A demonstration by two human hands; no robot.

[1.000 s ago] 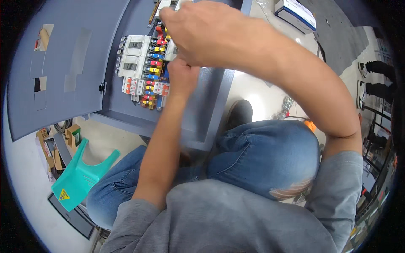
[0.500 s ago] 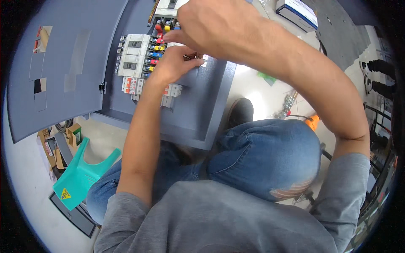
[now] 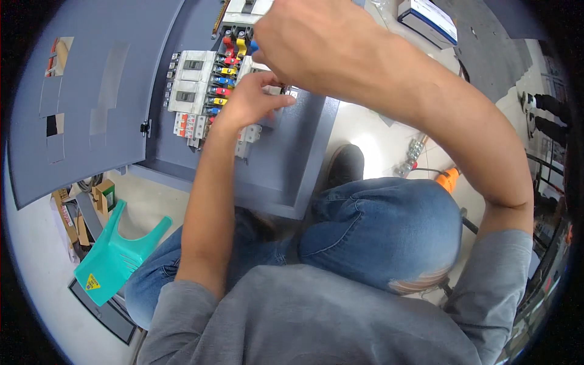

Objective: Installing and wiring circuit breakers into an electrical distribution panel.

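Inside a grey metal electrical cabinet (image 3: pixel 274 173), both my hands work at the right-hand column of breakers. My left hand (image 3: pixel 249 102) is bent at the lower right breaker, thumb stretched toward the curled fingers; a small dark and reddish thing shows near their tips, too small to name. Above it, my right hand (image 3: pixel 313 45) is curled, knuckles up, and its fingertips are hidden. Left of my hands stands a white circuit breaker (image 3: pixel 193 82) with black switches. Busbar ends with red, yellow and blue sleeves (image 3: pixel 224 81) run beside it. Small breakers with orange levers (image 3: pixel 190 126) sit below.
The cabinet's grey door (image 3: pixel 85 91) is swung wide to the left. A turquoise plastic stool (image 3: pixel 125 249) lies at lower left near cardboard pieces. On the right floor are a white and blue box (image 3: pixel 427 23), a bag of metal parts (image 3: pixel 412 155) and an orange tool (image 3: pixel 448 179).
My left hand has shifted slightly right and down, with its thumb and fingers changing position. My right hand has tilted a little and lowered, staying above the left.
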